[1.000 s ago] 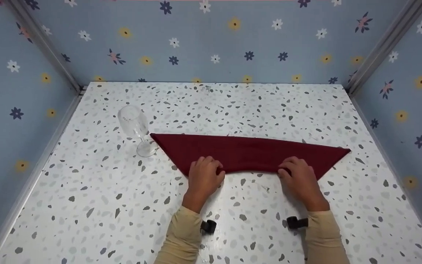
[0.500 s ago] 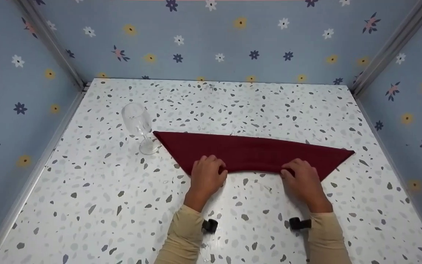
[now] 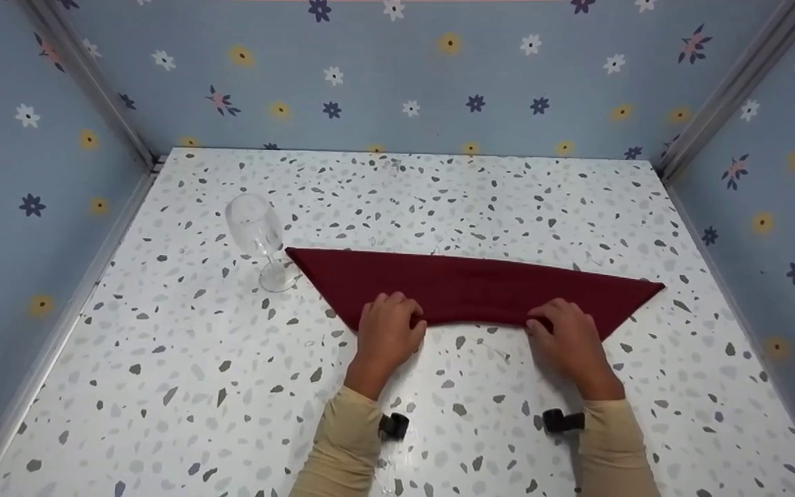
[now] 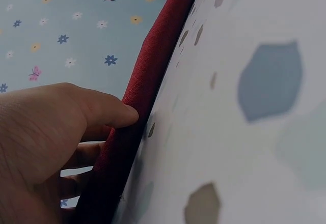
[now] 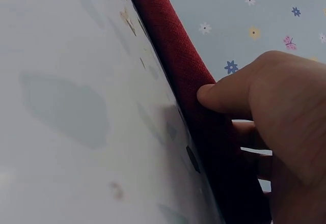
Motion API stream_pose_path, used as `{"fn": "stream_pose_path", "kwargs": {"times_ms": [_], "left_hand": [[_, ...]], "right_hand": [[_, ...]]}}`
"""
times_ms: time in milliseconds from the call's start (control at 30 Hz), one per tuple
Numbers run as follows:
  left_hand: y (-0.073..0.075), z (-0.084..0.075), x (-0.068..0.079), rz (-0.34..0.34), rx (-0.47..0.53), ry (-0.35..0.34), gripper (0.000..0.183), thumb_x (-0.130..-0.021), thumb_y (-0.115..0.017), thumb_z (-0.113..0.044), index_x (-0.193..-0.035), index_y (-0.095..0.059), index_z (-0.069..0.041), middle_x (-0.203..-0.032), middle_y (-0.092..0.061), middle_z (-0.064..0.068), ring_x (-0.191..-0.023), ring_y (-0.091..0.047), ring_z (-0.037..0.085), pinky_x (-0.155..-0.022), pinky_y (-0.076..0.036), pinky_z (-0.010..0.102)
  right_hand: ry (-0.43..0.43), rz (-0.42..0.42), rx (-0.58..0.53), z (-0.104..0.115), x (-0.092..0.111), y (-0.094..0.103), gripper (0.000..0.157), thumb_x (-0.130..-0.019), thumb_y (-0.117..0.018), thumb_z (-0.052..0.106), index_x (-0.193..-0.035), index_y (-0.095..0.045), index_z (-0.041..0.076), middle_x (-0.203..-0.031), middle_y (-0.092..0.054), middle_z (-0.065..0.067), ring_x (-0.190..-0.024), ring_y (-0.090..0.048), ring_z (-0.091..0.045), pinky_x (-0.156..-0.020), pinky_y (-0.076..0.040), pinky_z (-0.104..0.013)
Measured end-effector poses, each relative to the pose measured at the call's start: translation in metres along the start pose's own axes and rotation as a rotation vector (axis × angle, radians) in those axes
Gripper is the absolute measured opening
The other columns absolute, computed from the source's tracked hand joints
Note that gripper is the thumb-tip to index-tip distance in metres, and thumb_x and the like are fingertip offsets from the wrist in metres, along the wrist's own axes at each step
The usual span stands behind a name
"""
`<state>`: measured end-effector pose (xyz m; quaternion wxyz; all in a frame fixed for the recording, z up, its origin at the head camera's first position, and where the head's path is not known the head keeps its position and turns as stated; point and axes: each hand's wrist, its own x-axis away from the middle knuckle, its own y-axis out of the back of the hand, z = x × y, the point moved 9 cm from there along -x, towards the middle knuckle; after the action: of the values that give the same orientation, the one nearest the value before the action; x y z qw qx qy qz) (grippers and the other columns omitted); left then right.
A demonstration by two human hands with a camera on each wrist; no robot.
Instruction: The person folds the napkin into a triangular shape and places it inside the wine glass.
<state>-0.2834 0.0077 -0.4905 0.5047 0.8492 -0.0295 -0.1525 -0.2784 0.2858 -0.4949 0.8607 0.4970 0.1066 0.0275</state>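
Note:
A dark red cloth napkin (image 3: 466, 286), folded into a long trapezoid, lies across the speckled table with its longer edge away from me. On its near edge, toward the left end, my left hand (image 3: 388, 333) pinches the fabric, fingers curled over the top. My right hand (image 3: 570, 339) grips the same edge toward the right end. Both wrist views show a thumb against the thick, rounded edge of the napkin (image 4: 145, 76), with the other fingers behind it. Between the hands the near edge bows slightly away from me.
A clear stemmed wine glass (image 3: 256, 224) stands just beyond the napkin's left tip, its foot close to the cloth. Blue flowered panels (image 3: 397, 76) wall in the table (image 3: 197, 386) at the back and both sides.
The whole scene shifts slightly in the head view as the camera moves. Both hands keep their hold on the napkin's near edge, and the napkin and glass stay put.

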Motion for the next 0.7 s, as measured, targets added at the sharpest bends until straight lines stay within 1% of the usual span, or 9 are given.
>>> {"fn": "stream_pose_path", "kwargs": {"times_ms": [133, 200, 300, 433, 567, 700], "left_hand": [[-0.0013, 0.0012, -0.0007, 0.021, -0.002, 0.008, 0.014, -0.090, -0.073, -0.026, -0.096, -0.077, -0.015, -0.095, -0.065, 0.000, -0.093, -0.057, 0.024, -0.087, -0.046, 0.045], [-0.0011, 0.0016, -0.0007, 0.017, -0.005, 0.009, 0.014, -0.090, -0.072, -0.027, -0.096, -0.076, -0.015, -0.095, -0.065, 0.000, -0.094, -0.057, 0.024, -0.086, -0.046, 0.044], [0.0036, 0.0003, -0.0019, -0.022, 0.004, -0.007, 0.012, -0.089, -0.073, -0.025, -0.094, -0.076, -0.015, -0.093, -0.065, 0.000, -0.092, -0.057, 0.025, -0.083, -0.047, 0.045], [0.0038, 0.0005, 0.0006, -0.053, 0.018, -0.015, 0.010, -0.088, -0.074, -0.024, -0.092, -0.076, -0.015, -0.091, -0.064, 0.000, -0.089, -0.057, 0.025, -0.080, -0.047, 0.045], [0.0003, 0.0019, 0.0026, -0.035, 0.014, -0.003, 0.011, -0.088, -0.074, -0.025, -0.092, -0.075, -0.014, -0.092, -0.064, 0.000, -0.090, -0.057, 0.025, -0.082, -0.047, 0.045], [0.0020, 0.0010, 0.0000, -0.027, 0.005, -0.004, 0.012, -0.088, -0.075, -0.025, -0.093, -0.076, -0.015, -0.093, -0.065, 0.000, -0.091, -0.057, 0.024, -0.083, -0.047, 0.044]], "right_hand": [[0.004, -0.002, 0.001, 0.0007, 0.0003, -0.0002, 0.021, -0.096, -0.067, 0.019, -0.108, -0.075, 0.004, -0.109, -0.066, -0.010, -0.105, -0.057, -0.032, -0.095, -0.038, -0.055], [0.008, -0.003, 0.003, 0.0008, -0.0002, -0.0006, 0.020, -0.096, -0.067, 0.019, -0.108, -0.075, 0.005, -0.109, -0.066, -0.010, -0.105, -0.057, -0.032, -0.095, -0.038, -0.054], [0.023, -0.012, 0.004, 0.0027, -0.0032, 0.0016, 0.020, -0.096, -0.066, 0.019, -0.108, -0.074, 0.004, -0.108, -0.066, -0.011, -0.105, -0.057, -0.033, -0.094, -0.038, -0.055], [0.023, -0.011, 0.008, 0.0020, -0.0029, 0.0003, 0.020, -0.096, -0.066, 0.019, -0.108, -0.074, 0.005, -0.109, -0.066, -0.011, -0.105, -0.057, -0.033, -0.094, -0.038, -0.057], [0.008, -0.003, 0.010, -0.0003, -0.0003, -0.0018, 0.021, -0.096, -0.066, 0.021, -0.108, -0.074, 0.006, -0.109, -0.066, -0.009, -0.106, -0.058, -0.032, -0.096, -0.038, -0.056], [-0.004, 0.001, 0.001, 0.0002, -0.0014, -0.0001, 0.022, -0.097, -0.066, 0.021, -0.110, -0.074, 0.006, -0.110, -0.066, -0.010, -0.106, -0.057, -0.032, -0.096, -0.037, -0.055]]}}
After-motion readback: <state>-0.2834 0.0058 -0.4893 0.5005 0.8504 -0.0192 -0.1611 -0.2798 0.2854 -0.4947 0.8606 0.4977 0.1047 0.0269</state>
